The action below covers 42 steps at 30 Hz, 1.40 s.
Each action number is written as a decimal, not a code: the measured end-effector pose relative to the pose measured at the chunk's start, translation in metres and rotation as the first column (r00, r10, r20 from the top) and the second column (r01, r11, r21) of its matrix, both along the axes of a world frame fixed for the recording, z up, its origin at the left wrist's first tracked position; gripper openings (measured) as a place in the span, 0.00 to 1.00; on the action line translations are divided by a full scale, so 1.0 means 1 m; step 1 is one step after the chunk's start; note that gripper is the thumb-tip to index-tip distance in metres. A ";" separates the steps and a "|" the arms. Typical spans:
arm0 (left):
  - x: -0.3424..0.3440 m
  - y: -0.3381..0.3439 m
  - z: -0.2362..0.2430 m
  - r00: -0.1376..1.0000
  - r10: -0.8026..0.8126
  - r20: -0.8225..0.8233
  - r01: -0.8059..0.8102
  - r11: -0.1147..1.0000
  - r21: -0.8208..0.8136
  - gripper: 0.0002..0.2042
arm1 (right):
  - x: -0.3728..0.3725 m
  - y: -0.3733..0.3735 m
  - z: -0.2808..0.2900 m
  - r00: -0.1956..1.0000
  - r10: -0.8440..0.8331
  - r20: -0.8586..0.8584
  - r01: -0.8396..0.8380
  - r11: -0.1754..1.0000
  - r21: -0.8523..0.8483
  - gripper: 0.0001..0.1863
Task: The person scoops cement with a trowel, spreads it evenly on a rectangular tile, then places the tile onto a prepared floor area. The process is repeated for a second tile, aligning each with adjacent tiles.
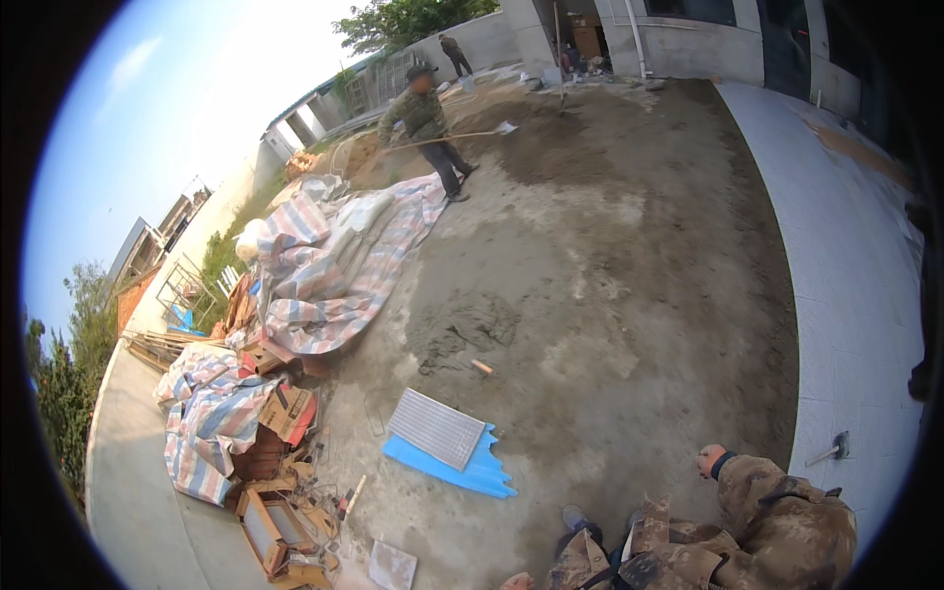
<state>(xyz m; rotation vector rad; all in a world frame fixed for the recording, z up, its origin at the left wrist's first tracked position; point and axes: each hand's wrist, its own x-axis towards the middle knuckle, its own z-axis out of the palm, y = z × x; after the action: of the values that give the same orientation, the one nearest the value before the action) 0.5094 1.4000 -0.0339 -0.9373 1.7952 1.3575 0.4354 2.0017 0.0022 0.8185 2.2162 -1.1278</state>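
grey panel (pixel 436 430) on blue sheet (pixel 489 474), left of curled right hand (pixel 709 460), left hand (pixel 517 582), grip unclear

The ground (pixel 678 295) is viewed from head height through one wide fisheye lens; the gaze is directed forward and steeply down; the right hand (pixel 710 460) and camouflage sleeve (pixel 777 501) are caught near the lens, low at right; the grey far wall (pixel 482 44) and sky (pixel 226 88) are taken in well away, the skyline being slanted lower at left.
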 end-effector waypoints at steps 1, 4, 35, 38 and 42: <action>-0.013 -0.003 -0.002 1.000 0.000 0.013 0.000 1.000 -0.009 0.14 | -0.023 -0.010 0.003 1.000 -0.012 0.018 0.012 1.000 -0.009 0.16; -0.053 -0.017 -0.012 0.999 0.007 0.031 -0.006 1.000 -0.025 0.16 | -0.074 -0.046 0.009 0.999 0.013 0.049 -0.009 0.997 -0.078 0.16; -0.306 -0.067 -0.071 0.879 0.472 0.066 -0.473 0.881 -0.009 0.18 | -0.652 -0.177 -0.011 0.857 0.516 -0.017 -0.511 0.852 0.115 0.14; -0.301 -0.082 -0.078 0.779 0.618 0.102 -0.624 0.781 0.032 0.14 | -0.680 -0.218 -0.019 0.836 0.548 0.027 -0.549 0.832 0.083 0.14; -0.302 -0.114 -0.091 0.364 0.883 0.298 -0.872 0.210 0.442 0.09 | -0.699 -0.270 -0.022 0.832 0.548 0.088 -0.537 0.835 -0.122 0.14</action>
<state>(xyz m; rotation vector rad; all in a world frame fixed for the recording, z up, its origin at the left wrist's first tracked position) 0.2078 1.2859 -0.1245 -1.7182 0.5798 2.3999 -0.2635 1.7318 -0.0199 0.1744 2.0789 -0.8592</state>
